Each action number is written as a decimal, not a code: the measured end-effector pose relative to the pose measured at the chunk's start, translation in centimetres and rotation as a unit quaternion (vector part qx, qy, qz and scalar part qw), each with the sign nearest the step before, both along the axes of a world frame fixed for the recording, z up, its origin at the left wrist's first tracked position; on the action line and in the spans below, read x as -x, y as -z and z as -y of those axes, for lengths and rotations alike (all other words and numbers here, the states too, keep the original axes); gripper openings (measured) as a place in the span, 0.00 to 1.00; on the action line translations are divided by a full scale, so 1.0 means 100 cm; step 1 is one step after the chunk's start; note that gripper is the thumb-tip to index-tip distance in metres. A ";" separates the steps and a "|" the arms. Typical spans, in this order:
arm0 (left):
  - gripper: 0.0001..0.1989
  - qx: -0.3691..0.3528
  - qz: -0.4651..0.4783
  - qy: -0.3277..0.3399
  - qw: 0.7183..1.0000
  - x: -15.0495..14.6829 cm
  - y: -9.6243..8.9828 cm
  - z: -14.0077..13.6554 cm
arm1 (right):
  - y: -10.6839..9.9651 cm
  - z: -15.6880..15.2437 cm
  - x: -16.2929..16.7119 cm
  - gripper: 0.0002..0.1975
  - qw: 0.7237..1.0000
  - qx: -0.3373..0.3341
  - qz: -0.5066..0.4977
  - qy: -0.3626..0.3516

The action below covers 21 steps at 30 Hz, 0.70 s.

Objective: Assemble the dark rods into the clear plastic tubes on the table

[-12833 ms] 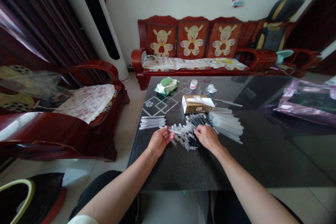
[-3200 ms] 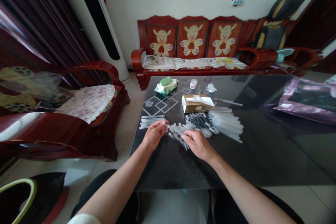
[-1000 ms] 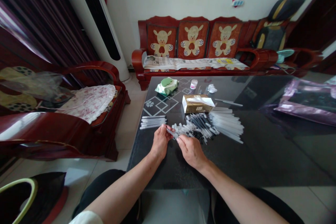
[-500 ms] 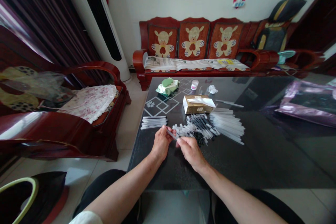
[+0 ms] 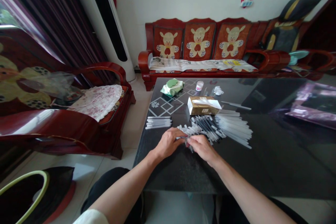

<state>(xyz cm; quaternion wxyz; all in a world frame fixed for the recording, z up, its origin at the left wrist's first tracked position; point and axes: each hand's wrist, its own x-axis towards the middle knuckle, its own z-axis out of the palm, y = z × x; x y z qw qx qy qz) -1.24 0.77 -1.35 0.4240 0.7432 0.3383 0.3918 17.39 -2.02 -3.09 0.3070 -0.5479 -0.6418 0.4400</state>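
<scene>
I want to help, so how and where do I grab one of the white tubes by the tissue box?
Probably pinch one of the white tubes by its right end, coming from the right: those ends fan apart, while the left ends bunch together.

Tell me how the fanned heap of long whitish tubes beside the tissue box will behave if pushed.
The long whitish tubes would probably slide and scatter, since they lie loose on the glossy tabletop. Their slender, apparently round shape suggests single ones may roll. They lie straight, without sagging or kinking, so they are likely fairly stiff.
</scene>
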 end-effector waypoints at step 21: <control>0.05 -0.102 -0.499 -0.166 0.845 0.073 0.010 -0.049 | -0.018 -0.009 -0.041 0.19 0.990 -0.070 0.073 0.103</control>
